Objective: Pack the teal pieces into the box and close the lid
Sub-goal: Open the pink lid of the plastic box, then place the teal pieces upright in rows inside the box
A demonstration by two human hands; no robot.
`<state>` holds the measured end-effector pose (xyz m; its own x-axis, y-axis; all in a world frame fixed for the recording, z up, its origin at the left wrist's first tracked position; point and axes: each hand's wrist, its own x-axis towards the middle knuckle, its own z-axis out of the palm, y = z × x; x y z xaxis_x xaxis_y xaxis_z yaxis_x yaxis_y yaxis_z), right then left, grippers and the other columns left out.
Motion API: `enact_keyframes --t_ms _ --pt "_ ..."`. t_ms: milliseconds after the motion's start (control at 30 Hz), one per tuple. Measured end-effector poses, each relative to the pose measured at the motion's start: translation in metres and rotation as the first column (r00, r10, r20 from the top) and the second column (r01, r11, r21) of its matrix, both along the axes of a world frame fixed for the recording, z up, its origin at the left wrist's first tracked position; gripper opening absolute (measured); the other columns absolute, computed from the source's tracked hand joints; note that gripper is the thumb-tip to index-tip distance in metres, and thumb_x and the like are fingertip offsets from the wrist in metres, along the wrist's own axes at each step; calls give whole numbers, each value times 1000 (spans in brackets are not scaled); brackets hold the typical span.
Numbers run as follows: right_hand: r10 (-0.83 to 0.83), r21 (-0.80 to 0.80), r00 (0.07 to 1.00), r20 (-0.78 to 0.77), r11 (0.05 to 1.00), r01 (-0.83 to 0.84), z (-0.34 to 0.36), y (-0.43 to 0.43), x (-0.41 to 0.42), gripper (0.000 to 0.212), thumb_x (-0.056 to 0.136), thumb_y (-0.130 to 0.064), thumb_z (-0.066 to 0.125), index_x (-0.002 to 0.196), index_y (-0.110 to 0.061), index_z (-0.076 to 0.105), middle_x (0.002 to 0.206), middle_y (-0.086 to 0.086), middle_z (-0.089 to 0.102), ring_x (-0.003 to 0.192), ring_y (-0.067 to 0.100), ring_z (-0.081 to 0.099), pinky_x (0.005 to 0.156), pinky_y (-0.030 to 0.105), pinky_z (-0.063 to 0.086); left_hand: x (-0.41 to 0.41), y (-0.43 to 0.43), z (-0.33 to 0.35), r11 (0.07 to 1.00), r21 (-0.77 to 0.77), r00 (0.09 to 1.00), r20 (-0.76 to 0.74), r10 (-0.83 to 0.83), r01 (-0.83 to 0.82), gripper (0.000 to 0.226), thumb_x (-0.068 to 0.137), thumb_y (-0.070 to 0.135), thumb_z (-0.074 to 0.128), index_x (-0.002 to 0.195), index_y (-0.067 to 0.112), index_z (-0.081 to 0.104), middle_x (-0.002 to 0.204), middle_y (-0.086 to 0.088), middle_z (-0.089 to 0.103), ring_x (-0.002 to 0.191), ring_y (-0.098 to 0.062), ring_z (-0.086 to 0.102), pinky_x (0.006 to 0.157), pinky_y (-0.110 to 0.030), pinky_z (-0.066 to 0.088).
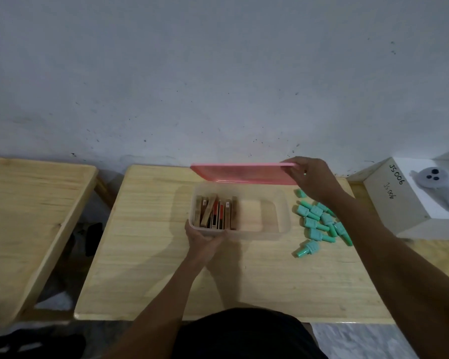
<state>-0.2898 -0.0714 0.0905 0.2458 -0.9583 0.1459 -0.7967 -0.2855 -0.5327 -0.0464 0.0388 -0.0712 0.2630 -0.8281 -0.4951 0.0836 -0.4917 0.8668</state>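
A clear plastic box stands on the wooden table. Its left half holds several upright wooden and red slats; its right half shows bare bottom. My left hand grips the box's near left corner. The pink lid is held raised above the box's far side, and my right hand grips its right end. Several teal pieces lie in a loose heap on the table right of the box, partly under my right forearm.
A white carton marked "JS006", with a grey device on top, sits at the table's right edge. A second wooden table stands to the left across a gap. A grey wall runs behind.
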Motion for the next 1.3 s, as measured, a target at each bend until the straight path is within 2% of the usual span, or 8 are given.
enact_keyframes --t_ms 167,333,600,867,967,1067,1200,1300 --pt "45 -386 998 38 922 -27 -3 20 51 23 89 -12 66 111 -9 71 94 8 69 75 12 56 65 26 50 18 0 47 925 -283 901 279 333 -254 54 88 46 55 130 14 43 135 -8 44 127 -23 38 100 -32 34" --pt "216 -526 973 -77 820 -223 -34 49 108 30 81 -17 70 110 -20 72 91 4 65 73 14 58 52 21 45 37 -38 116 981 -150 981 -165 99 -124 43 90 51 49 103 13 65 102 -10 70 94 -26 67 84 -40 52" --pt "420 -228 897 -138 868 -442 -67 66 133 58 77 -48 72 130 -28 59 118 0 61 103 15 55 83 30 47 85 -51 137 976 -6 966 -147 213 -216 30 83 5 45 107 1 61 102 -17 67 93 -31 65 87 -47 53" --pt "-234 69 955 -181 966 250 -106 61 66 63 87 -40 61 143 -19 41 147 13 36 135 29 33 109 42 32 155 -33 93 980 72 837 533 121 -187 27 81 17 48 83 -5 63 90 -22 62 91 -38 61 77 -40 50" --pt "-404 182 893 -197 880 438 -113 63 50 72 86 -37 62 147 -15 32 152 17 23 140 35 21 111 45 26 154 -29 63 977 134 830 554 64 -165 27 79 15 48 72 -10 55 85 -31 59 93 -47 60 68 -41 43" --pt "-486 286 859 -164 810 512 -118 68 41 73 88 -32 60 149 -14 24 154 17 18 141 36 21 106 49 32 137 -24 45 952 227 846 530 55 -204 34 82 16 50 106 -6 60 115 -28 59 106 -44 55 82 -43 47" --pt "-544 359 838 -33 776 518 -124 76 37 66 90 -15 58 148 -10 26 145 22 30 123 40 46 97 45 42 109 -16 31 978 178 638 767 -71 -105 54 88 45 52 128 10 49 123 -22 47 113 -38 44 93 -47 42" --pt "-577 345 816 37 774 532 -130 80 34 61 91 -8 55 147 -4 31 143 23 36 124 38 47 101 41 40 78 -18 25 988 43 808 571 -149 151 49 91 49 49 124 12 56 114 -6 59 101 -22 54 84 -36 47"
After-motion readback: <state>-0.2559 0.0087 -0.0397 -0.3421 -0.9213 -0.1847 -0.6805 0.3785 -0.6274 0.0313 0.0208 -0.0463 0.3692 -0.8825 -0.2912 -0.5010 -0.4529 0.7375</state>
